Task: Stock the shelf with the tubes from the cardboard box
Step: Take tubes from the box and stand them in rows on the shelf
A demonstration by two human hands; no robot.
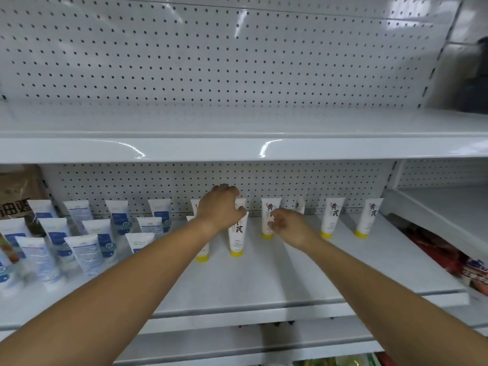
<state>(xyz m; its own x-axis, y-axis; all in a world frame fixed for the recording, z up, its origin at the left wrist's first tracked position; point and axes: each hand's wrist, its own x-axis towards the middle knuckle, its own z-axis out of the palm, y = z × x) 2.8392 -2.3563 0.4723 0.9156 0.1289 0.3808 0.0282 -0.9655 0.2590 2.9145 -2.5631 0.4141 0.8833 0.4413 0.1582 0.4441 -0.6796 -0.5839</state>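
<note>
Pinching a white, yellow-capped tube (pixel 237 240) with left hand (pixel 220 207) fingers; right hand (pixel 289 227) fingers unclear

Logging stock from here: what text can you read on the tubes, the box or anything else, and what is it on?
"黄芪": black, on each white plastic tube with yellow cap.
"控": round badge on white plastic tubes with blue labels.
"油" plus an unclear character: brown cardboard box.
Tubes' small print, red packets at right: too blurred.
</note>
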